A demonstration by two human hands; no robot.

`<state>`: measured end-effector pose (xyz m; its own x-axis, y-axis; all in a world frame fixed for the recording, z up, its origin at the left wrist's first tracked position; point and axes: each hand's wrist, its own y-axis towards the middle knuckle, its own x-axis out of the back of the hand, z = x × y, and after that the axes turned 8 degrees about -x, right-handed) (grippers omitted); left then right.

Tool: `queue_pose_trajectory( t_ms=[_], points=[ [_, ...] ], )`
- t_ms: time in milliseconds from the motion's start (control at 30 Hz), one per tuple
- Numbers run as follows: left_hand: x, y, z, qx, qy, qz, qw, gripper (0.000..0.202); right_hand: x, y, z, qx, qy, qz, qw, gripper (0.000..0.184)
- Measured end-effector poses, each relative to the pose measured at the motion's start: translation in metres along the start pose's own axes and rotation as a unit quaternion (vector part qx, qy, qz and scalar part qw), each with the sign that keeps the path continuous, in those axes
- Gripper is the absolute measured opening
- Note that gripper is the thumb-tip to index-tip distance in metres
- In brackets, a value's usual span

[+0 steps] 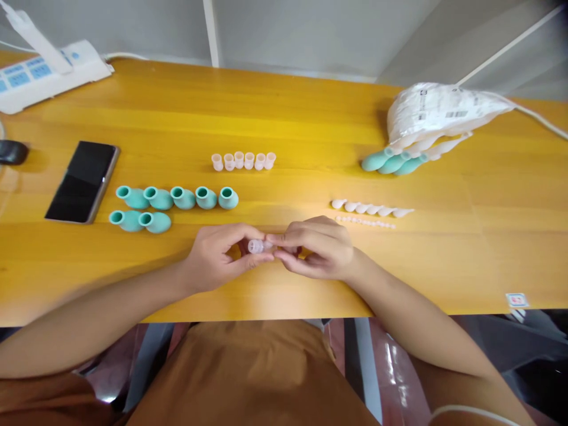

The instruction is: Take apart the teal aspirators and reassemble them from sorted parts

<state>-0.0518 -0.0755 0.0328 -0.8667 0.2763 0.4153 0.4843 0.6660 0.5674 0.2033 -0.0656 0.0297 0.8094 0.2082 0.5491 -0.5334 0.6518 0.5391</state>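
Near the table's front edge, my left hand [224, 254] is closed around a small translucent plastic piece [256, 246] with a round, flanged end facing left. From the other side, the fingertips of my right hand [317, 245] pinch at its right end. Whether those fingers hold a separate small part is hidden. Left of my hands sit two rows of green rubber bulbs [183, 198], their openings facing up and toward the left. Beyond the hands stands a row of small pale pink cups [249, 161]. To the right lie white teardrop-shaped pieces [371, 209] and a line of tiny pale beads [366, 222].
At the back right, a crumpled white plastic bag [444, 109] rests behind finished-looking green bulbs with white tips [393, 161]. A black phone [82, 182], a white power strip [53, 74] and a dark mouse [12, 152] are at left. A small sticker [517, 300] marks the front right edge.
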Motion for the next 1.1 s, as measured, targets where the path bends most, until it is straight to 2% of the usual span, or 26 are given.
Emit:
queue_pose_trajectory(
  t_ms=[133,267,333,433,533,700,900,1000,1100],
  points=[
    [-0.001,-0.001,0.001,0.027,-0.011,-0.030,0.999,0.014,-0.003,0.002,0.005,-0.064,0.059,-0.001,0.996,0.047],
    [-0.003,0.001,0.000,0.037,-0.021,-0.048,0.998,0.016,0.005,0.004,0.002,-0.122,0.028,-0.016,0.992,0.037],
    [-0.004,0.002,-0.002,0.046,-0.031,-0.051,0.997,0.016,0.010,0.006,-0.003,-0.139,-0.023,0.027,0.990,0.034],
    [-0.003,0.002,-0.004,0.072,-0.065,-0.052,0.994,0.014,0.013,0.006,-0.010,-0.142,-0.077,0.133,0.978,0.045],
    [-0.003,0.002,-0.003,0.105,-0.094,-0.062,0.988,0.013,0.008,0.004,-0.014,-0.114,-0.110,0.183,0.970,0.043],
    [-0.004,0.001,0.000,0.101,-0.096,-0.066,0.988,0.015,0.000,0.001,-0.015,-0.082,-0.150,0.179,0.969,0.021],
    [-0.003,0.001,0.003,0.058,-0.057,-0.050,0.995,0.016,0.000,0.002,-0.016,-0.067,-0.147,0.175,0.971,0.017],
    [-0.003,0.000,0.004,0.045,-0.051,-0.047,0.997,0.018,-0.002,0.002,-0.016,-0.064,-0.119,0.169,0.976,0.011],
    [-0.003,-0.001,0.005,0.049,-0.072,-0.050,0.995,0.018,-0.002,0.004,-0.013,-0.079,-0.047,0.144,0.985,0.006]
  ],
)
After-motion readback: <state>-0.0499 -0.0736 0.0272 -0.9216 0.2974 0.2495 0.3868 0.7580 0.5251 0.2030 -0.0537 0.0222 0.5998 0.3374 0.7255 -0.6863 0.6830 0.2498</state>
